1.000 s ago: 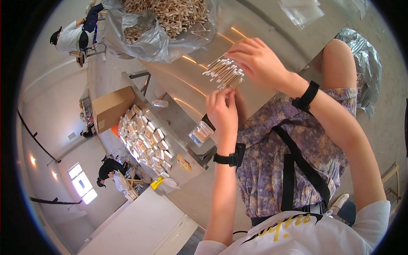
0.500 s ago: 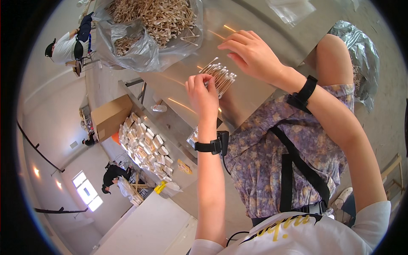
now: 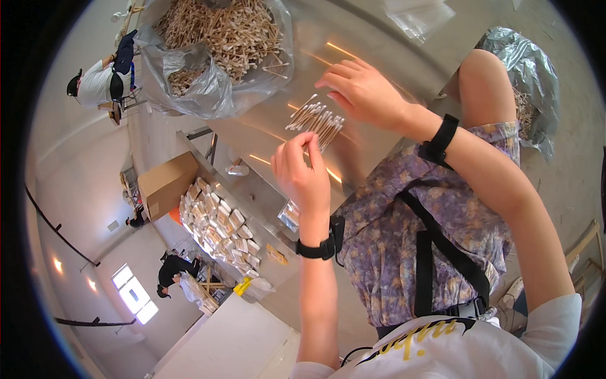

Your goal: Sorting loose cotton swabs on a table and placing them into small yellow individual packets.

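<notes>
A small spread of cotton swabs (image 3: pixel 325 126) with white tips and tan sticks lies roughly side by side on the shiny metal table (image 3: pixel 360 31). At their near left edge is my left hand (image 3: pixel 302 174), thumb and forefinger drawn together in a pinch. Whether a swab sits between those fingertips is hard to make out. My right hand (image 3: pixel 369 91) is over the table just right of the swabs, its fingers stretched and the thumb apart, holding nothing. Beyond both hands, a large clear plastic bag (image 3: pixel 224 101) lies open with a heap of loose swabs (image 3: pixel 221 35) in it.
Left of the table are a pile of small packs (image 3: pixel 221 221) and a cardboard box (image 3: pixel 167 183). Flat clear bags (image 3: pixel 420 16) lie at the far right. Another plastic bag (image 3: pixel 543 82) with swabs stands beyond my knee. Several people work in the left background.
My left hand has drawn back slightly toward me, from beside the swabs to their near edge. The swabs lie more fanned out. My right hand has shifted slightly left and nearer.
</notes>
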Demonstrator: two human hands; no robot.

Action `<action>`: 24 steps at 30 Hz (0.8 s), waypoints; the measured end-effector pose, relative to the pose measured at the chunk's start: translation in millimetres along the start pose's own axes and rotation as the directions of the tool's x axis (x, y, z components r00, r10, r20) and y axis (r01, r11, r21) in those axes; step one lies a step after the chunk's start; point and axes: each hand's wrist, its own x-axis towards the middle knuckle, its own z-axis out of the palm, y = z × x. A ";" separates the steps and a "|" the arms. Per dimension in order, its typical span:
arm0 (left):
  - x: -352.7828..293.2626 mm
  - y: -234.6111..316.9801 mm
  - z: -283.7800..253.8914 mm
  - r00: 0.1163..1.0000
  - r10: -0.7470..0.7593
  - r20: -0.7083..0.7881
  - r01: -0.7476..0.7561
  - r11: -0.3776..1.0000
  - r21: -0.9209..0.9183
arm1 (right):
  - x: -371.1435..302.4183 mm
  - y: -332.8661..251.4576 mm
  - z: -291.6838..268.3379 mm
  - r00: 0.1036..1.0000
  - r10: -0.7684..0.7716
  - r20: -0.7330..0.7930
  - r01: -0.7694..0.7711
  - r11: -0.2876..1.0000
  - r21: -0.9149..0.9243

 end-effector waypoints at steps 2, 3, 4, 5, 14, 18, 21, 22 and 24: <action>0.0 16.1 -3.5 0.984 -0.170 0.049 0.174 0.977 -0.123 | -1.1 -0.4 -0.9 1.000 0.017 0.014 -0.017 1.000 0.003; 1.4 24.3 -5.3 0.985 -0.167 0.049 0.173 0.976 -0.136 | -1.6 -0.7 -1.3 0.999 0.032 0.029 -0.033 0.999 0.015; 3.9 31.8 -8.9 0.962 -0.249 0.108 0.268 0.935 -0.230 | -0.5 -2.2 -0.4 0.999 0.034 0.028 -0.034 0.999 0.005; 6.0 41.9 -9.8 0.930 -0.319 0.180 0.363 0.872 -0.329 | -1.2 -1.2 -2.2 0.998 0.040 0.048 -0.041 0.999 0.020; 36.0 217.8 -31.2 0.818 0.119 0.563 0.559 0.070 -0.826 | 4.3 -6.2 -5.6 0.996 0.051 0.080 -0.052 0.998 0.019; 22.4 221.1 -18.8 0.911 0.125 0.393 0.360 0.225 -0.905 | 0.9 -5.0 0.8 0.996 0.047 0.076 -0.050 0.998 0.049; 11.3 170.3 -9.0 0.968 -0.059 0.242 0.242 0.451 -0.859 | 1.6 4.0 -10.8 0.998 0.046 0.047 -0.048 0.998 0.046; 6.5 153.7 -5.5 0.946 -0.193 0.261 0.321 0.436 -0.841 | -0.8 10.5 -12.1 0.997 0.058 0.042 -0.059 0.998 0.030; 2.9 109.2 -3.9 0.939 -0.299 0.172 0.336 0.680 -0.652 | 2.7 8.1 -14.7 0.998 0.060 0.028 -0.061 0.998 0.030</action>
